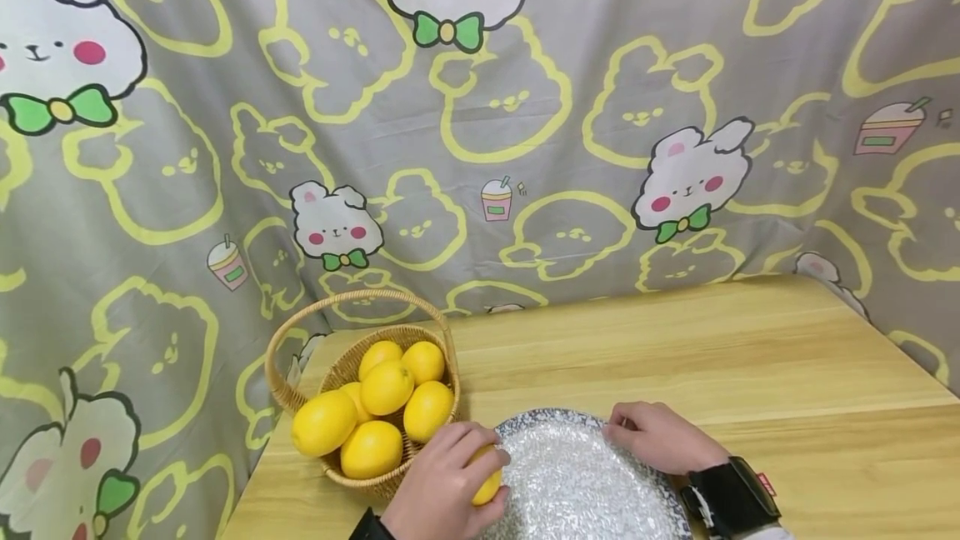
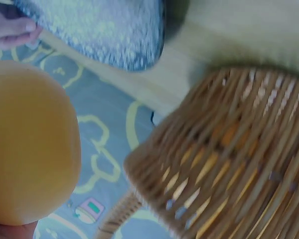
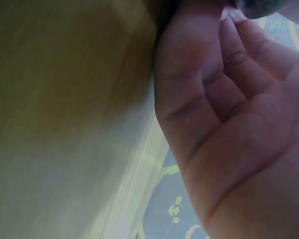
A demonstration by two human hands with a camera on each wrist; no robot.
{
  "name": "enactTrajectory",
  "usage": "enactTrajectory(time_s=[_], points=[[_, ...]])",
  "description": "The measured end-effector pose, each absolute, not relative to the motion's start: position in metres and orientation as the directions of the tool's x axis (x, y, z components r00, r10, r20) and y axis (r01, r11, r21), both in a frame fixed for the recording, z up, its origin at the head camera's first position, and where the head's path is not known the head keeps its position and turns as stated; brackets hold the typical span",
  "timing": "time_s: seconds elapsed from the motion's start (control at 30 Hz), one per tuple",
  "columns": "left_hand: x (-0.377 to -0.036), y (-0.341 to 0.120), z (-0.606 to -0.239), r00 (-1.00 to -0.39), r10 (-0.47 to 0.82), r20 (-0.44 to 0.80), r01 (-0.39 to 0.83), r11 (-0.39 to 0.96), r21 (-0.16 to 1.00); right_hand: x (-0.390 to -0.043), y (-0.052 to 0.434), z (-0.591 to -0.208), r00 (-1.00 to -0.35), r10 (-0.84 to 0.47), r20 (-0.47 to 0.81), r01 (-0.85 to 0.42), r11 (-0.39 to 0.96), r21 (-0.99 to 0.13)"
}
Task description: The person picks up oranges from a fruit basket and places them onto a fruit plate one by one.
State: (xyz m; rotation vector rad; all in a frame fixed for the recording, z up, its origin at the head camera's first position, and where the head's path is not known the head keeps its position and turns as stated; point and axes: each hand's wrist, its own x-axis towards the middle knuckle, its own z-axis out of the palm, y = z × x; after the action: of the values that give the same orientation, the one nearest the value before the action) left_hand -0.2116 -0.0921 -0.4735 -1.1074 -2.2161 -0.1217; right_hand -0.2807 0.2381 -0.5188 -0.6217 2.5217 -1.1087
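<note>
In the head view my left hand [image 1: 448, 482] grips a yellow lemon [image 1: 489, 480] at the left rim of a round silvery plate [image 1: 577, 473] with a dark speckled border. The left wrist view shows this lemon large at its left side, with the wicker basket [image 2: 239, 154] apart from it. My right hand [image 1: 663, 438] holds the plate's far right rim, its fingers curled at the edge. In the right wrist view the fingers [image 3: 189, 84] bend toward the rim at the top. Several lemons [image 1: 387, 387] fill the basket left of my left hand.
The basket's tall arched handle [image 1: 360, 295] rises over the lemons. A wooden table [image 1: 675, 340] carries everything, and a grey patterned curtain [image 1: 555, 215] hangs along its back and sides. Black straps with cameras [image 1: 731, 494] wrap both wrists.
</note>
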Motion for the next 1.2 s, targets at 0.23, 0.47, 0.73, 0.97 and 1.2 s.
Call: enactTrajectory(time_s=[0.23, 0.47, 0.73, 0.97, 1.2], points=[[-0.211, -0.090, -0.487, -0.374, 0.704, 0.604, 0.764, 0.603, -0.229, -0.281, 0.238, -0.519, -0.856, -0.503, -0.123, -0.250, 0.610, -0.752], [-0.207, -0.089, -0.504, -0.376, 0.700, 0.606, 0.777, 0.595, -0.205, -0.282, 0.236, -0.519, -0.857, -0.500, -0.127, -0.245, 0.612, -0.752], [-0.205, -0.089, -0.518, -0.405, 0.693, 0.597, 0.774, 0.607, -0.179, -0.281, 0.235, -0.519, -0.859, -0.497, -0.122, -0.256, 0.624, -0.738], [-0.200, -0.088, -0.526, -0.470, 0.663, 0.583, 0.759, 0.640, -0.117, -0.281, 0.234, -0.520, -0.856, -0.500, -0.131, -0.251, 0.622, -0.741], [-0.201, -0.085, -0.531, -0.484, 0.642, 0.595, 0.740, 0.663, -0.114, -0.282, 0.234, -0.520, -0.859, -0.495, -0.133, -0.244, 0.624, -0.742]])
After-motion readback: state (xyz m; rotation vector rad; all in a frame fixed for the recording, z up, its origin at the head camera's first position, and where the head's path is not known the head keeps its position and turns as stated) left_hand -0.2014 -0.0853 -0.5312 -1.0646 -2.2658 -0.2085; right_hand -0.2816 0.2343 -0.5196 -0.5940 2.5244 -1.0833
